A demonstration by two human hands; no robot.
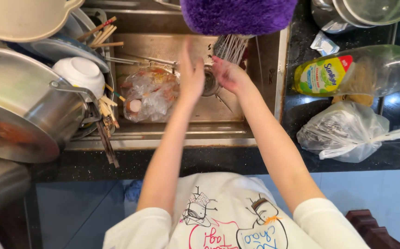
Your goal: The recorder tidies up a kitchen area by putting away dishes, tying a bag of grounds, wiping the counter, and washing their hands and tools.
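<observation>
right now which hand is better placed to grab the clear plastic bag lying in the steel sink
Probably left: the left hand is right beside the clear plastic bag, while the right hand is farther, under the running water.

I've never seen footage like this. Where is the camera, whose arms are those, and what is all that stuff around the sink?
There is no machine here: the one picture comes from a camera worn on a person's head, looking straight down. The two bare arms are that person's own. The left hand and right hand are held in the water stream over a steel sink; neither holds anything. In the sink lies a clear plastic bag of scraps. To the left are stacked a large steel pot, a white bowl and chopsticks. On the dark counter to the right lie a dish soap bottle and a tied plastic bag.
</observation>
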